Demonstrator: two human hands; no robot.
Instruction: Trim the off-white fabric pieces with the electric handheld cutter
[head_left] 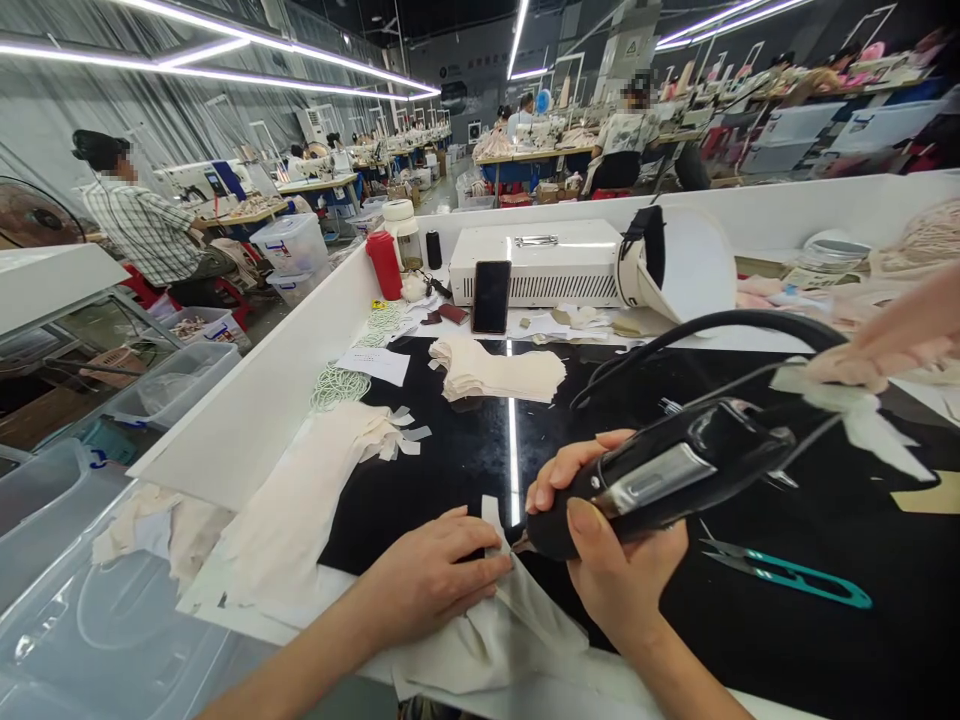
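My right hand [611,545] is wrapped around a black corded hand tool [675,470], its tip pointing down-left onto a white fabric piece [502,625] at the table's near edge. My left hand [435,575] lies on that fabric, fingers pressed together, holding it down just left of the tool tip. The tool's black cable [720,325] arcs back over the black work surface [465,450].
Teal thread snips [795,578] lie right of my right hand. A stack of cream fabric pieces [495,372] sits mid-table, more cream fabric [315,480] at left. Behind stand a phone [491,297], a white machine box [547,262] and a red bottle [385,264]. Another person's hand [892,340] reaches in at right.
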